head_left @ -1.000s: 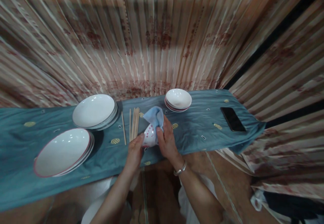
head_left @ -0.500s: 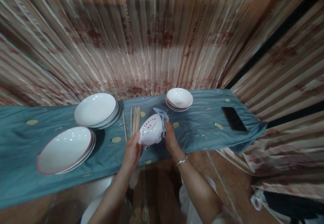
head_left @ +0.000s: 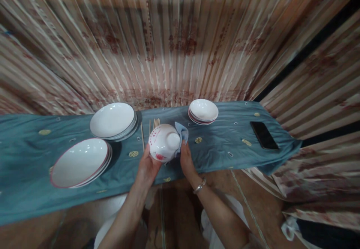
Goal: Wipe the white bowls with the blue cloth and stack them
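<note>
A white bowl (head_left: 161, 144) with red lettering and a red flower is held up over the near side of the table, its foot ring turned toward me. My left hand (head_left: 148, 166) grips its left rim from below. On the other side, my right hand (head_left: 186, 158) pinches a light blue cloth (head_left: 182, 132) against the bowl's right side; some of its fingers are hidden behind the bowl and cloth. Behind the bowl lie several wooden chopsticks (head_left: 156, 122), partly covered from view by it.
To the left stand a stack of white plates (head_left: 112, 119) and a stack of red-rimmed dishes (head_left: 80, 162). Small bowls (head_left: 203, 110) are stacked at the back right. A black phone (head_left: 263, 134) lies at the right on the blue-green tablecloth (head_left: 216, 147). A pleated curtain (head_left: 180, 46) hangs behind.
The bowl has been turned in my hands, so its foot ring now shows and the lettering has shifted left. My right hand and the cloth remain at its right side.
</note>
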Available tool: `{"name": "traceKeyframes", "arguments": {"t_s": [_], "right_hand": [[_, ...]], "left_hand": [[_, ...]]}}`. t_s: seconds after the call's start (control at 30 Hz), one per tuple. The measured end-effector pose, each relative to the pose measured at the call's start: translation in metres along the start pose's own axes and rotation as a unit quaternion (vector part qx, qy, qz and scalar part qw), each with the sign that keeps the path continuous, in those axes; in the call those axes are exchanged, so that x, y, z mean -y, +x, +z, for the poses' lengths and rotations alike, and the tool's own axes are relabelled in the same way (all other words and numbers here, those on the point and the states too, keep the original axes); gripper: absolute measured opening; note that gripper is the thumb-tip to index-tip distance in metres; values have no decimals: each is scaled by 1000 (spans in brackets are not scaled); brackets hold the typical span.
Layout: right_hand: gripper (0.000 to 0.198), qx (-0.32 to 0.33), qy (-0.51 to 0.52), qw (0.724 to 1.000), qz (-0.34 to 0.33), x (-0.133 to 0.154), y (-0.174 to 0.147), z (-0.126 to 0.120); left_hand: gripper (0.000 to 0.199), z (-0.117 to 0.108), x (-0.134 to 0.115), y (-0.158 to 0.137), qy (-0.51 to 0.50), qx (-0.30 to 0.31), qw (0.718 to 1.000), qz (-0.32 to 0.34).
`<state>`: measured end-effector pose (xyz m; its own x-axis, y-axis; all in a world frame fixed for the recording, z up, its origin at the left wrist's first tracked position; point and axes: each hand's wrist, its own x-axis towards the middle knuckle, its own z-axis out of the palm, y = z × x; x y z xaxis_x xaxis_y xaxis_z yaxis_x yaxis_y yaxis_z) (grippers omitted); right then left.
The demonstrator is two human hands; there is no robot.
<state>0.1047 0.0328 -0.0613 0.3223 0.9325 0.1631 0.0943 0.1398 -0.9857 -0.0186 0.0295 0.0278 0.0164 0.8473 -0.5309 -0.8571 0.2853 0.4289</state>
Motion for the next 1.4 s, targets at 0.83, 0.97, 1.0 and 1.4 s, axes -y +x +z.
{"name": "traceKeyframes", "arguments": {"t_s": [0.83, 0.97, 1.0, 1.4], "right_hand": [[70, 116, -251, 949, -151, 16, -71, 13], [73, 126, -315, 911, -232, 15, -76, 12], [74, 130, -326, 901, -255, 15, -76, 12], [52, 155, -387, 826, -380, 42, -57, 1]], "left_hand": [[49, -3, -10, 6, -81, 43, 996, -13], [49, 7, -12, 0, -58, 15, 998, -1], [49, 7, -12, -1, -50, 9, 999, -5], [57, 11, -9, -14, 33, -31, 999, -5]]}}
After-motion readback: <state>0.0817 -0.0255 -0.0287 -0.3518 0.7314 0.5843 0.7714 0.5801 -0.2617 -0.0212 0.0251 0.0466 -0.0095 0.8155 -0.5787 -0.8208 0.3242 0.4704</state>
